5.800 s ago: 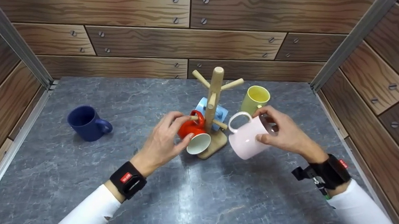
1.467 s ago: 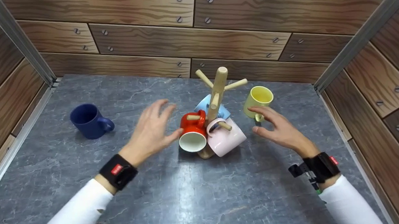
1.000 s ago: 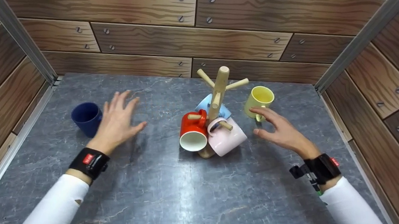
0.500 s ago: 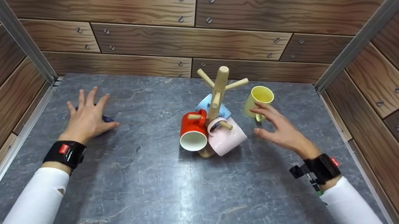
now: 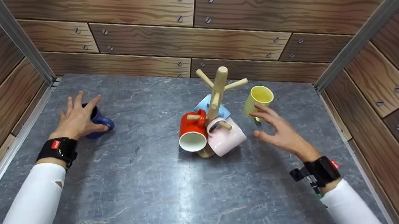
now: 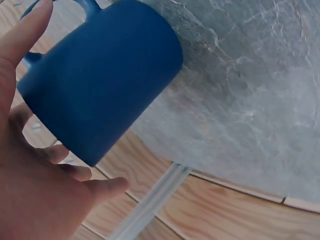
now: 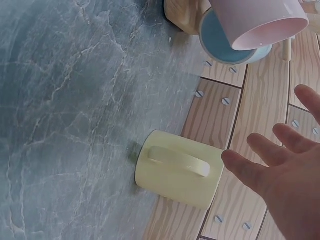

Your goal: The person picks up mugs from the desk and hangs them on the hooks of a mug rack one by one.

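At the left of the head view, my left hand [image 5: 74,120] is over a dark blue mug [image 5: 97,120], fingers spread above its rim. The thumb overlaps the mug's handle in the left wrist view, where the mug [image 6: 107,75] shows from the side. My right hand [image 5: 276,129] is held beside the yellow mug [image 5: 251,104], with nothing in it. Its spread fingertips come near that mug's rim in the right wrist view, and the yellow mug [image 7: 177,182] stands upright on the table.
A wooden mug tree [image 5: 220,82] stands mid-table. Its lower pegs hold a red mug [image 5: 190,126], a pale pink mug [image 5: 229,137] and a light blue mug [image 5: 224,112]. Its upper pegs stick outward. Wood-patterned walls [image 5: 142,40] enclose the grey marbled tabletop [image 5: 149,188].
The pink mug, earlier in my right hand, hangs on the tree. My left hand has moved from beside the red mug left to the blue mug. The right hand has hardly moved lately.
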The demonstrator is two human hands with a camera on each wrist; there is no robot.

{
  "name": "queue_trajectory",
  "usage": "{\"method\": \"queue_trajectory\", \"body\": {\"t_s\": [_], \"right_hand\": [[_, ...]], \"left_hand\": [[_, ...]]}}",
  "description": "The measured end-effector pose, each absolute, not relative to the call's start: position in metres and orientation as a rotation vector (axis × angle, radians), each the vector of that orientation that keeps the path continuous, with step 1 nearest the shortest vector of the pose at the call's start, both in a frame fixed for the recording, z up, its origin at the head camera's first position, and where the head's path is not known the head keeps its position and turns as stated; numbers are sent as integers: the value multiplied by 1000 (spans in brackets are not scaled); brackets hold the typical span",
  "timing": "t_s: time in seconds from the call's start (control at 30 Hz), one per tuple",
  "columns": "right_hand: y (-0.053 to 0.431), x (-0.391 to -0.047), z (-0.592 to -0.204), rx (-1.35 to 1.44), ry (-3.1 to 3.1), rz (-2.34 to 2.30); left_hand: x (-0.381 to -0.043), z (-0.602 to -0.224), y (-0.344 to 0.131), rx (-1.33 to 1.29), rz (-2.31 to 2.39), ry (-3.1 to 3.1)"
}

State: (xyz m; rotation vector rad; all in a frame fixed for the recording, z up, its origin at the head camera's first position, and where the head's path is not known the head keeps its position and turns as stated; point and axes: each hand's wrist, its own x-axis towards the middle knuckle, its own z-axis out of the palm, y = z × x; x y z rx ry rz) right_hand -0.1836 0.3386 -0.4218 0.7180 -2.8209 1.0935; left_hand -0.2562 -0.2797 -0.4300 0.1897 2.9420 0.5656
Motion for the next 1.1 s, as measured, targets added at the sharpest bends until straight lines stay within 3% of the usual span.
{"method": "queue_trajectory", "body": {"t_s": [0.8, 1.1], "right_hand": [[336, -184, -424, 735, -2704, 1223], [334, -183, -419, 696, -2656, 1220]], "left_hand": [[-258, -439, -282, 108, 679, 2988], [-253, -422, -257, 89, 773, 3072]]}}
